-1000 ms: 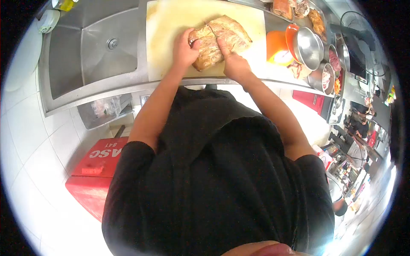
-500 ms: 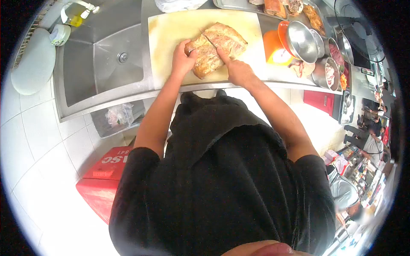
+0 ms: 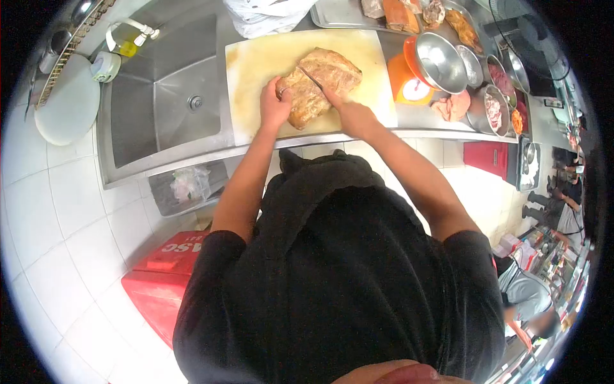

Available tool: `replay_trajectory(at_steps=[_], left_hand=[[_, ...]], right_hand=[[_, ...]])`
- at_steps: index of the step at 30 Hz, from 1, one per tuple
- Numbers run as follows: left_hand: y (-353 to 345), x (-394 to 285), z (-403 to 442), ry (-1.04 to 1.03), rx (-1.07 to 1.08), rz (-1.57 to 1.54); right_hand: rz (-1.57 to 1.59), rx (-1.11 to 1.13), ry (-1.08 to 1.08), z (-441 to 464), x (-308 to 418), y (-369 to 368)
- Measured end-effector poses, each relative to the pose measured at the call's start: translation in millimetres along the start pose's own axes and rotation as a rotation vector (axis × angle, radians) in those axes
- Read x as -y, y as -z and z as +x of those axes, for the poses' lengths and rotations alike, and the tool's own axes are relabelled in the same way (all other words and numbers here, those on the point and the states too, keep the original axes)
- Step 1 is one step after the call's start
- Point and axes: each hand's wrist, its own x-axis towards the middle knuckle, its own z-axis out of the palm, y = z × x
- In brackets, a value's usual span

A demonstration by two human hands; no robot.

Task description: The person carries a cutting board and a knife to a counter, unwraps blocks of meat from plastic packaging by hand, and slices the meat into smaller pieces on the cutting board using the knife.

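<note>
A large browned slab of meat (image 3: 329, 70) lies on the pale cutting board (image 3: 249, 61). Across its middle runs a thin dark knife blade (image 3: 311, 77), set in a cut line. My right hand (image 3: 354, 117) is closed round the knife's handle at the near side of the meat, with the index finger along the blade. At the meat's left edge, my left hand (image 3: 276, 104) grips it, with thumb and fingers on its surface.
Left of the board is a steel sink (image 3: 166, 96). An orange scale (image 3: 409, 80) with a metal bowl (image 3: 441, 63) stands to the right, near more bowls and raw meat. Behind lies a meat tray (image 3: 348, 16). Other people (image 3: 527, 297) are at far right.
The camera view has shifted, so the board and sink appear lower in the picture. Both hands keep their hold, and the knife stays in the cut.
</note>
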Motion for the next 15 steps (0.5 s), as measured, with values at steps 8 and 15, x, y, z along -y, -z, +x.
replay_trajectory(at_steps=[8,15], left_hand=[[8.1,-11.1,-16.7,-0.235,-0.080,0.177],[-0.2,-24.7,-61.1,-0.330,-0.089,0.278]], right_hand=[[0.002,0.043,0.039,4.8,10.2,26.7],[0.065,-0.097,0.115,53.3,12.7,8.7]])
